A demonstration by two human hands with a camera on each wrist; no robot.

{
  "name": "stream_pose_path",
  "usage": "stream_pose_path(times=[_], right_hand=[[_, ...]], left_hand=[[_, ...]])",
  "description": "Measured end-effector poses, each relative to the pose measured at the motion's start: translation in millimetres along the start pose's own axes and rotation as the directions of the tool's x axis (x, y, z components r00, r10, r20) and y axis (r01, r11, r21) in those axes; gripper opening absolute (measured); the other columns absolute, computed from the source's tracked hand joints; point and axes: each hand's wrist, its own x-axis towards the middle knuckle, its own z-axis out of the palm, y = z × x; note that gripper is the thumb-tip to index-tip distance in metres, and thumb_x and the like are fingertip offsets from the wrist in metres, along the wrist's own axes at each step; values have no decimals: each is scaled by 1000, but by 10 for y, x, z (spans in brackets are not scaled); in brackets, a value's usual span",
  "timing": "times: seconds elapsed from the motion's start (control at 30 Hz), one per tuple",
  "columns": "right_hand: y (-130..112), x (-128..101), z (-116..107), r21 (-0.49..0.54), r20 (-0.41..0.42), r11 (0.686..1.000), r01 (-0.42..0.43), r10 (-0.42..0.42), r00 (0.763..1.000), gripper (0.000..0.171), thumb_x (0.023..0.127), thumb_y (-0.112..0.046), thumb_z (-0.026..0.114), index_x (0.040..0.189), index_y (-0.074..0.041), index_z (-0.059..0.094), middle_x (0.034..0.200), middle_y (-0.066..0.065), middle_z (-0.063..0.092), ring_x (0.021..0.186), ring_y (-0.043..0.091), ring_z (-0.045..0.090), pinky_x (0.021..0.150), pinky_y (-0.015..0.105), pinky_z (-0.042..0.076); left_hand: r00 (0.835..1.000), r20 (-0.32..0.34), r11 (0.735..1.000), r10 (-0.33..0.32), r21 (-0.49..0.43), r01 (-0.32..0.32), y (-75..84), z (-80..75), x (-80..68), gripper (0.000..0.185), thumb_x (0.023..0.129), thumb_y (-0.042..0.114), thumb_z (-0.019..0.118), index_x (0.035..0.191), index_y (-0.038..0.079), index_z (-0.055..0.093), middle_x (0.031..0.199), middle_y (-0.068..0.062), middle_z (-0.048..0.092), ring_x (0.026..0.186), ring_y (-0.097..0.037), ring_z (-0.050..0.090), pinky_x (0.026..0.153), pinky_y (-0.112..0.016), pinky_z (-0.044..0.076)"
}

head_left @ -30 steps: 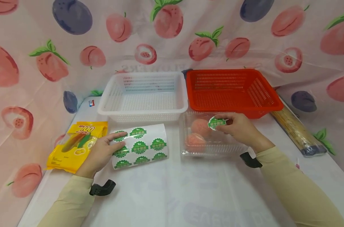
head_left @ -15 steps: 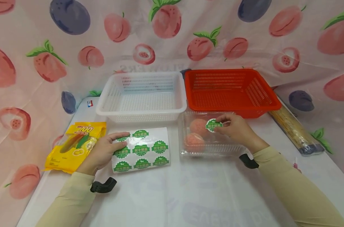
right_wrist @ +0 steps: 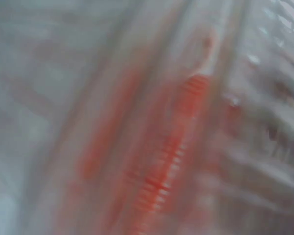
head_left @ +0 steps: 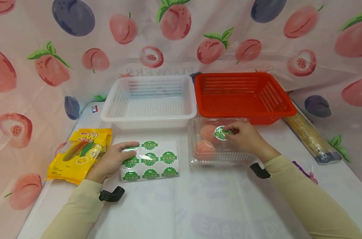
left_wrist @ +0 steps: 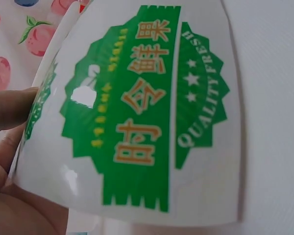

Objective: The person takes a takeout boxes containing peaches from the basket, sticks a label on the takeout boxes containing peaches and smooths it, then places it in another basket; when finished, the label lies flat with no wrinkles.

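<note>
My left hand (head_left: 109, 164) pinches the left edge of a sheet of round green-and-white stickers (head_left: 164, 166), which bows up in the left wrist view (left_wrist: 206, 186). Between thumb and fingers, my right hand (head_left: 248, 137) holds the right side of one peeled round sticker (head_left: 219, 133). That sticker lies at the lid of a clear plastic box (head_left: 228, 156); whether it is stuck down I cannot tell. Two pink round fruits (head_left: 205, 150) show through the left half of the box. The right wrist view is blurred and hides the fingers.
Behind stand a white basket (head_left: 148, 118) and a red basket (head_left: 246, 114), the red one close behind the box. A yellow snack bag (head_left: 70, 167) lies beside my left hand. Wrapped thin sticks (head_left: 313, 139) lie far right, a purple item (head_left: 306, 172) near my right forearm.
My right hand has moved the sticker slightly left over the lid, and more of its face shows. The sheet in my left hand has shifted a little right and lower.
</note>
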Motion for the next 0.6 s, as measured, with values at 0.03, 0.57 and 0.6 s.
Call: stream_pose_path(times=[0.03,0.57,0.6], right_hand=[[-1,0,2,-2,-1,1000,5,-5,1000,24,93,-6,63,115,1,71,104,15,66,93,30,58,81,41,51],[-32,-7,46,-87,-20,996,37,-38,999,28,93,-8,65,119,3,71,103,16,65,93,32,55,106,57,36],[-34,-7,48,-91,-28,995,44,-47,998,28,93,-7,66,119,4,70,104,17,64,94,33,56,111,60,29]], left_hand=[[1000,-2,1000,0,0,0,-5,0,7,49,102,22,59,148,7,49,121,-16,65,85,-24,72,76,-33,60],[999,-32,997,20,80,-17,-32,42,133,46,103,22,58,146,10,52,119,-17,64,81,-22,70,73,-31,59],[999,-29,997,19,76,-16,-36,44,141,46,102,22,58,146,11,52,119,-17,64,81,-22,70,72,-31,59]])
